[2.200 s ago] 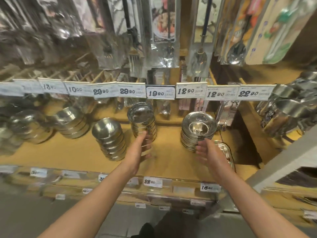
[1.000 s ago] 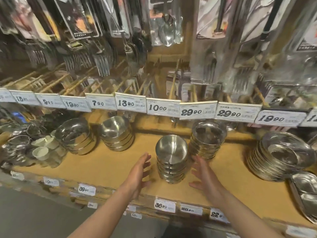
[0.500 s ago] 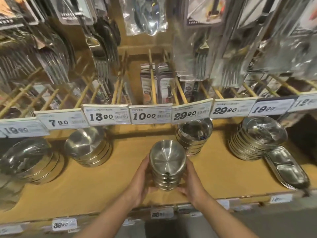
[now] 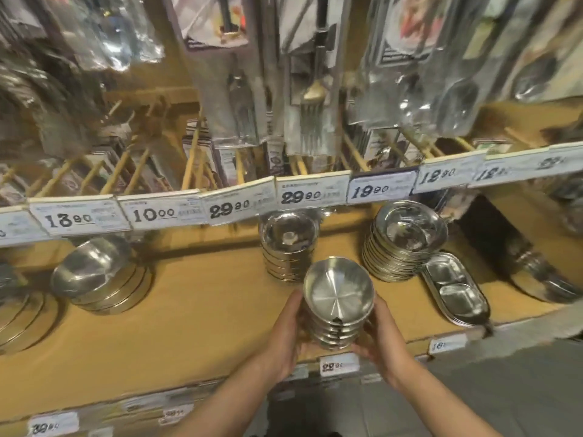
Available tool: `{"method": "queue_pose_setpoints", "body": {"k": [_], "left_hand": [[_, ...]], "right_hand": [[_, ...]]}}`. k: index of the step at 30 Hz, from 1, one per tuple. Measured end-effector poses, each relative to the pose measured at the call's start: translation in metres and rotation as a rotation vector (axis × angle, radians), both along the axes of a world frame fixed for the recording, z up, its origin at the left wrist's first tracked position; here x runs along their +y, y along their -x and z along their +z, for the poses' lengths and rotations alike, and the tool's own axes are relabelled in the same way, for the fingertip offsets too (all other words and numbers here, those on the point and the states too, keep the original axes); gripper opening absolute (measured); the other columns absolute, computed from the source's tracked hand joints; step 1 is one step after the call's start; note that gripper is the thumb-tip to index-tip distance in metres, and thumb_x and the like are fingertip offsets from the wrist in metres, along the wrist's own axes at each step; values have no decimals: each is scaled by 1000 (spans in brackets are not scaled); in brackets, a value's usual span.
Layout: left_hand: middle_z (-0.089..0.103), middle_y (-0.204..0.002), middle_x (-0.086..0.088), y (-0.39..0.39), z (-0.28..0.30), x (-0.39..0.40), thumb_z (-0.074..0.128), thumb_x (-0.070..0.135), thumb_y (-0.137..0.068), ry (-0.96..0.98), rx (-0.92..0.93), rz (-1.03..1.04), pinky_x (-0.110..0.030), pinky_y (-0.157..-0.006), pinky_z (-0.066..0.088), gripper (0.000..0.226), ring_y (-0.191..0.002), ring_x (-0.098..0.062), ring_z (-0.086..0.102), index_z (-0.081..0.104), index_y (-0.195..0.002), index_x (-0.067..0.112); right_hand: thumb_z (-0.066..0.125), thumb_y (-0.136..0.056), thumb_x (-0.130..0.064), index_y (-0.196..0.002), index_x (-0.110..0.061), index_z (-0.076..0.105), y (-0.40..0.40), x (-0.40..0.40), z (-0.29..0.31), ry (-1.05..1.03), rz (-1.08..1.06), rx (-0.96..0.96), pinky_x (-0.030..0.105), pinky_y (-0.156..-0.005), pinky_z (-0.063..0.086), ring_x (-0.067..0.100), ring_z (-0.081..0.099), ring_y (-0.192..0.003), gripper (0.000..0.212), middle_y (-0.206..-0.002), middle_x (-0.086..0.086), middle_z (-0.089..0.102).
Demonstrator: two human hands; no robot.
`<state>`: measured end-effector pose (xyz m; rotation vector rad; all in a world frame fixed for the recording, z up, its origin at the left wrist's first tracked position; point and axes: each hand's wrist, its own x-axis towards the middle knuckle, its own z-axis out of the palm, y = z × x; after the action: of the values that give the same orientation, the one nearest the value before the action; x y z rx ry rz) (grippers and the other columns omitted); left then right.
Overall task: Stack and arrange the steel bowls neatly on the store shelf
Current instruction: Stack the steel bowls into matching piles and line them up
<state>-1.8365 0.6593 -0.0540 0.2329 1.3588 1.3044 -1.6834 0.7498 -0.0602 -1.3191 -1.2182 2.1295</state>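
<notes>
Item, shelf (image 4: 195, 313): tan board, wide, with a strip of price tags (image 4: 309, 195) across the rail above and hanging cutlery packs (image 4: 312, 89) higher still. Item, plate stack (image 4: 405, 244): tall pile of shallow steel plates at right rear, a two-part tray (image 4: 454, 293) lying just beside it toward the front. Item, left bowls (image 4: 101, 277): a short leaning pile of wider bowls, well apart from my work. Item, rear stack (image 4: 288, 244): upright pile under the tags, just behind what I hold. Item, bowl stack (image 4: 337, 305): some five or six small nested steel bowls near the shelf's front edge, tilted toward me so the top bowl's inside shows; whether its base rests on the board or is lifted clear I cannot tell. I judge it stiff, moderately heavy as a pile, polished and slippery, and prone to sliding bowl on bowl when tipped; it dents rather than breaks. Best hold, I judge: both sides low down, palms squeezing inward, with some support under the bottom bowl. Item, left hand (image 4: 288, 335): fingers curled round the stack's left flank, forearm coming up from below centre. Item, right hand (image 4: 383, 342): mirrored on the right flank, fingers wrapped low round the pile, thumb up along the side, wrist angled inward.
</notes>
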Motion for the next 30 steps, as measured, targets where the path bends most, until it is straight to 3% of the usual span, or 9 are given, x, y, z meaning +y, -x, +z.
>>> {"method": "queue_pose_setpoints", "body": {"k": [2, 4, 7, 11, 14, 18, 23, 26, 30], "left_hand": [[74, -120, 2, -16, -2, 16, 41, 75, -91, 4, -2, 2, -42, -76, 61, 52, -108, -22, 70, 72, -115, 42], [75, -119, 3, -29, -4, 29, 40, 76, -91, 3, 10, 4, -43, -78, 61, 52, -108, -22, 69, 71, -115, 43], [74, -120, 6, -42, -6, 43, 41, 78, -87, 11, 27, 3, -54, -93, 57, 53, -116, -25, 66, 69, -119, 46], [73, -120, 5, -43, -4, 57, 46, 79, -83, 58, 26, 28, -40, -80, 58, 62, -114, -23, 65, 65, -127, 39], [75, -117, 7, -39, -3, 63, 45, 73, -90, 64, 23, 41, -42, -82, 59, 59, -112, -22, 68, 62, -132, 36], [77, -106, 13, -31, -5, 66, 43, 72, -92, 57, 23, 44, -38, -75, 61, 54, -97, -12, 74, 64, -127, 37], [77, -105, 14, -23, -2, 59, 46, 70, -90, 65, 28, 15, -33, -67, 61, 48, -97, -10, 74, 64, -122, 39], [62, -133, 7, -12, 3, 43, 45, 67, -89, 101, 42, 32, -36, -79, 55, 58, -123, -17, 58, 55, -137, 35], [55, -139, -6, 15, -1, 11, 44, 54, -100, 147, 70, 97, -42, -88, 56, 52, -124, -22, 53, 54, -140, 23]], "right_hand": [[35, -89, -73, -123, -39, 58, -15, 15, 1, -3, 15, 25, 33, -73, 61, 2, 72, -93, 53, -102, -19, 76], [38, -88, -74, -125, -40, 58, -28, 29, -1, 8, 7, 39, 36, -76, 61, 4, 72, -95, 54, -106, -17, 76], [38, -89, -78, -126, -44, 58, -40, 46, -6, 12, 30, 40, 35, -74, 60, 6, 72, -98, 54, -110, -15, 74], [38, -81, -84, -117, -53, 60, -41, 62, -8, -1, 58, 1, 30, -71, 57, 1, 72, -95, 53, -112, -19, 73], [36, -77, -87, -112, -58, 62, -37, 69, -9, 5, 106, -3, 23, -66, 58, 1, 71, -96, 52, -112, -21, 73], [34, -75, -93, -117, -56, 60, -31, 71, -10, 27, 114, -29, 30, -81, 57, 10, 69, -108, 62, -116, -18, 73], [31, -94, -74, -110, -55, 61, -25, 67, -8, 38, 25, -31, 37, -86, 54, 12, 61, -114, 38, -121, -15, 68], [31, -103, -56, -111, -40, 60, -33, 54, -13, 76, -89, -82, 40, -86, 55, 8, 60, -106, 34, -117, -14, 64], [39, -104, -39, -109, -18, 66, -38, 7, -20, 100, -171, -193, 34, -65, 58, 20, 64, -98, 34, -107, 2, 70]]}}
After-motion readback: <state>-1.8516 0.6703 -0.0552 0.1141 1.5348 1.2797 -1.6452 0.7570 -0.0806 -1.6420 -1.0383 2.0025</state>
